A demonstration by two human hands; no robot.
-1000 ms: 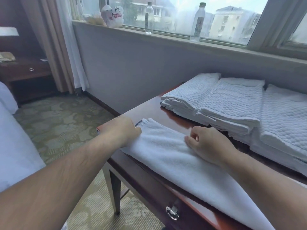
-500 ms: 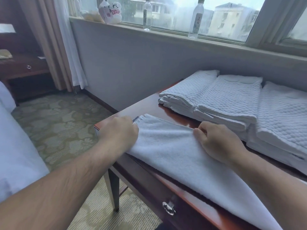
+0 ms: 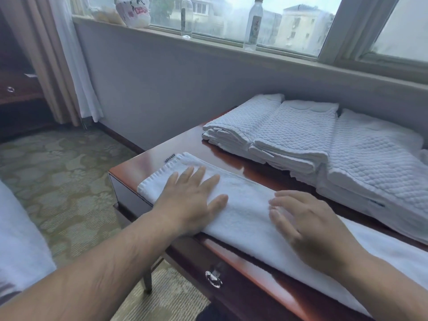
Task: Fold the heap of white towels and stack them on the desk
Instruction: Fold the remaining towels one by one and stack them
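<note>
A long white terry towel lies folded lengthwise along the front edge of the dark red wooden desk. My left hand lies flat on its left end, fingers spread and straight. My right hand rests palm down on the towel further right, fingers relaxed and slightly bent. Behind the towel, stacks of folded white quilted towels lie side by side along the wall.
The desk has a drawer with a metal ring pull below the towel. Two plastic bottles and a white bag stand on the windowsill. A bed edge is at the left, patterned carpet between.
Both hands let go of the towel's far edge and now lie flat on top of it. The towel's left end is laid down on the desk.
</note>
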